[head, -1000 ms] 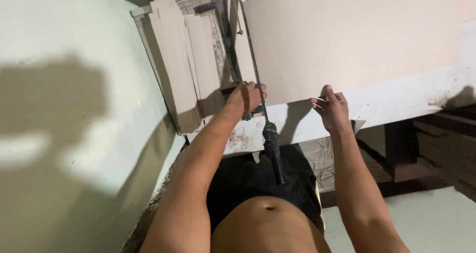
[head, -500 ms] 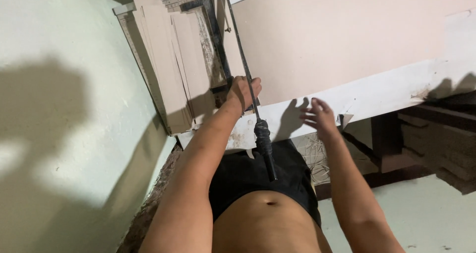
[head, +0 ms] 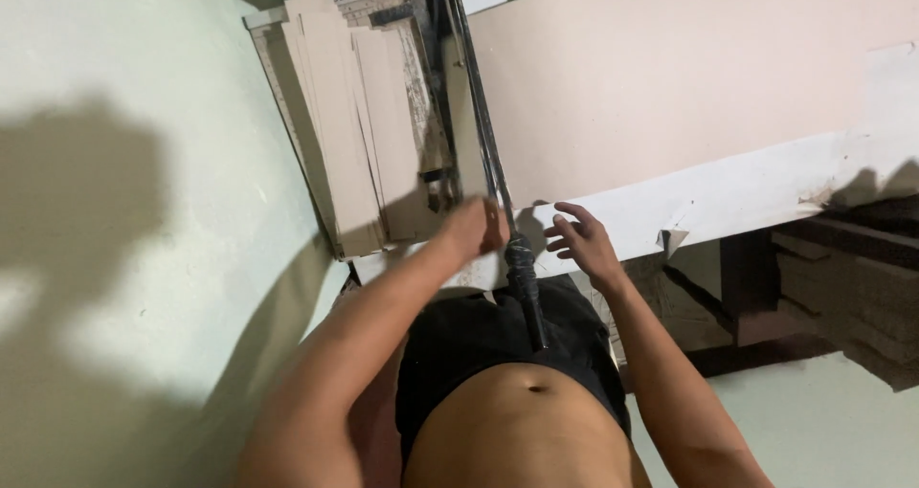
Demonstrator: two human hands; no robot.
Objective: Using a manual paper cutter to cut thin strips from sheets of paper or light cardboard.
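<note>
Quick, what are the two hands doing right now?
Left hand: blurred, beside the long black cutter lever; grip cannot be told.
Right hand: open, fingers spread, holding nothing.

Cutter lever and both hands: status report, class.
Left hand beside cutter lever, grip unclear. Right hand open over large board. Cut strips stacked left.

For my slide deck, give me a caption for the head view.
Left hand beside a guillotine cutter's black lever, right hand open over the large board sheet.

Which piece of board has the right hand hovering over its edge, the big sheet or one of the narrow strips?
The big sheet right of the cutter arm; the right hand hovers by its near edge. The narrow strips lie stacked left of the arm.
</note>
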